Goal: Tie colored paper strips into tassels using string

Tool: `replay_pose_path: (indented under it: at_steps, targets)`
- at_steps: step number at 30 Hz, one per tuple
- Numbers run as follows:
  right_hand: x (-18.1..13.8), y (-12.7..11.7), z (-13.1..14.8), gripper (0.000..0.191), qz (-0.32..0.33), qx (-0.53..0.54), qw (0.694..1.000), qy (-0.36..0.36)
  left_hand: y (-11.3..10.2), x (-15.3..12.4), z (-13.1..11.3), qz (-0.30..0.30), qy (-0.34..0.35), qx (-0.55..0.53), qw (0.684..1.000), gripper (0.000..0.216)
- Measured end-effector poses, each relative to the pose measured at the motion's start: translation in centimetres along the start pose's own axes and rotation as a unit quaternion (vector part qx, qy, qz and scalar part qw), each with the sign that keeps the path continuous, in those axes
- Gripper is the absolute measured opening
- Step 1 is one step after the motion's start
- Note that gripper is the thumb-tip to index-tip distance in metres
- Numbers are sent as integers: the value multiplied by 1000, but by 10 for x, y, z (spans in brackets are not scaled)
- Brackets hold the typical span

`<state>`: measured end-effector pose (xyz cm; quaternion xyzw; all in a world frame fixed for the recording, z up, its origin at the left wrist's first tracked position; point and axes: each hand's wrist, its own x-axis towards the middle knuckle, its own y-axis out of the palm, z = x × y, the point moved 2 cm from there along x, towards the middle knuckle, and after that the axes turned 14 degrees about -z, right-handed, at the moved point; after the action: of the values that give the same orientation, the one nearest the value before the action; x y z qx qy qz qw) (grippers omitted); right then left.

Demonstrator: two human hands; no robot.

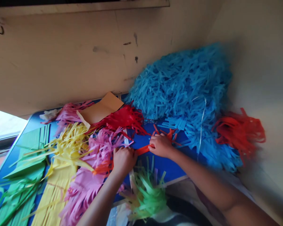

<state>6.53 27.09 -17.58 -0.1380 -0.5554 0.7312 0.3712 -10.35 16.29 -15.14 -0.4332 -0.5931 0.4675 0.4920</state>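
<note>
A twisted strip of orange fringed paper (143, 150) is stretched between my two hands over the blue tabletop (160, 166). My left hand (124, 159) is closed around one end, and loose orange fringe spills out to its left. At the other end, my right hand (161, 145) pinches the strip, with cut orange ends fanning out behind the fingers. Pink fringed paper (103, 146) lies just left of my left hand. Light green fringed paper (151, 186) sits close to me, below both hands.
A large heap of blue fringed paper (184, 81) fills the back right, with red-orange fringe (240, 130) beside it. Red fringe (122, 117) and a tan sheet (102, 108) lie by the wall. Yellow (61, 179) and green (25, 169) cut paper cover the left side.
</note>
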Motion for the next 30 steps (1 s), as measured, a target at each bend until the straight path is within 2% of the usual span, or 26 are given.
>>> replay_pose_path:
  at_steps: [4,6,7,9,11,13,15,18,24,28,30]
  targets:
    - [-1,-16,-8,13,-34,-21,998,50,-7,1,4,-29,-2,-3,1000,18]
    - [-4,-28,-9,11,-68,-40,995,64,-10,0,4,-44,43,-23,998,18]
    - [-5,-32,-6,11,-79,-43,995,39,-11,-1,2,-46,76,-33,995,18]
    - [-8,-34,5,11,-70,-37,994,-72,-13,-3,-3,-42,137,-41,989,21]
    - [-11,-29,17,10,-35,-33,980,-194,-14,-5,-8,-44,166,-33,985,21]
    - [-10,-20,22,18,-13,-45,968,-247,-16,-7,-12,-53,174,-29,983,17]
    - [-7,-13,21,21,-13,-51,966,-253,-17,-8,-14,-59,170,-32,983,15]
    - [0,-8,14,17,-18,-32,975,-219,-16,-8,-13,-59,152,-36,986,17]
    - [3,-15,18,12,-26,-17,987,-159,-9,-8,-6,-79,124,-33,989,27]
    - [-2,-13,31,19,-45,-21,977,-208,-9,-14,-5,-82,120,-34,989,26]
    - [-5,-9,28,19,-43,-28,971,-234,-9,-20,-2,-82,113,-38,989,28]
